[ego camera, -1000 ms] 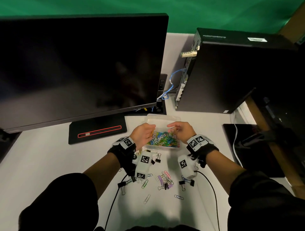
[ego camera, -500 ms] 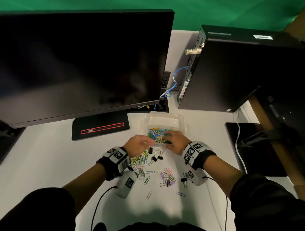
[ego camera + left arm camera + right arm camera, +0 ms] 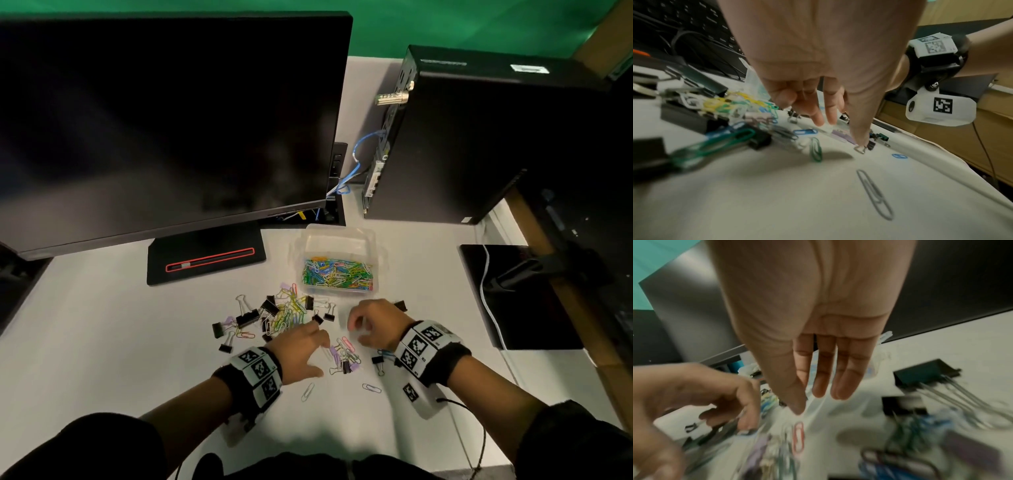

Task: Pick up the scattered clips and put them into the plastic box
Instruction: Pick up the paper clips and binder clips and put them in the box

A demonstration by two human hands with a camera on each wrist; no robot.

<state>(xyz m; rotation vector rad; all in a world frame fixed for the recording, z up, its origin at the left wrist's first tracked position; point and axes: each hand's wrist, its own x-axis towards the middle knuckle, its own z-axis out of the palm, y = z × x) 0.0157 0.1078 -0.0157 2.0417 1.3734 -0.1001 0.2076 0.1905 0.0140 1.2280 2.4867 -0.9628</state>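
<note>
On the desk's left, the monitor [image 3: 164,120] stands dark, and nothing there bears on the job. Just right of its base, the big heap of clips [image 3: 274,313] lies untouched, near the box [image 3: 337,240] but outside it. A second ago both hands were over the box; now they have dropped back toward the person and hang low above the smaller heap [image 3: 344,356]. I take that as one load delivered and the next pick starting. The left hand [image 3: 301,349] has its fingers loosely spread and holds nothing, thumb tip nearly on the desk beside a binder clip. The right hand [image 3: 375,325] is loosely curled in the head view, while its wrist view shows straight fingers close together, empty too. The box holds a bed of paper clips. Rightmost stands the computer case [image 3: 479,137].
</note>
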